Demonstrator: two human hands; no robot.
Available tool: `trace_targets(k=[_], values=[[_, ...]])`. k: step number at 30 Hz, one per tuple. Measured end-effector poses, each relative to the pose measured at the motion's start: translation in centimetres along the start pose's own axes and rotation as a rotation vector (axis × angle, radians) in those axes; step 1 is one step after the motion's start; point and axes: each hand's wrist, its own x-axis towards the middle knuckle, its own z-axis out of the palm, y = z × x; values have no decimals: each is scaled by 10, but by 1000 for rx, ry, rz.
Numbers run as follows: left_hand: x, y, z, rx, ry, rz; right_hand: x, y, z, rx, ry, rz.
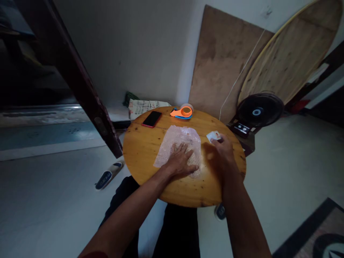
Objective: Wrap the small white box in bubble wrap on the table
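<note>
A sheet of bubble wrap [168, 145] lies on the round wooden table [139, 154]. My left hand [180, 161] rests flat on it with fingers spread, pressing its near right part. To the right of the wrap, my right hand [224, 147] has its fingers closed on a small white packet [213, 136] with an orange mark. What the packet contains cannot be made out. Whether the bubble wrap covers anything under my left hand does not show.
An orange tape dispenser [182, 112] stands at the table's far edge, left of which lies a phone [152, 119]. A black fan [258, 111] is beyond the right edge. Wooden boards [223, 57] lean on the wall. Slippers [109, 176] are on the floor.
</note>
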Motion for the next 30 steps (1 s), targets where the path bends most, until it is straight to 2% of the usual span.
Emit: trace_targets(k=[2,5,7,9,10,13,16,21,26,30], values=[[0,0,0,-17,10,2,-4,-16,1,319,-40,-34],[1,1,-2,-44,1,1,-14,-47,10,637,-312,-144],[2,1,-3,-57,-14,-14,-21,-64,23,715,-517,-193],[2,2,-4,-69,-22,-32,-25,-70,38,725,-622,-178],[2,1,-3,-74,-17,-30,-25,-69,46,733,-630,-148],[2,1,-1,-80,18,2,-22,-52,65,774,-548,-2],[3,1,1,-79,34,11,-16,-34,73,779,-431,94],[1,-1,-13,-111,39,20,-14,-29,71,818,-441,73],[-9,-24,-37,-43,51,-107,-17,-32,70,856,-458,66],[-19,-41,-34,-40,80,-113,-18,-31,69,819,-497,61]])
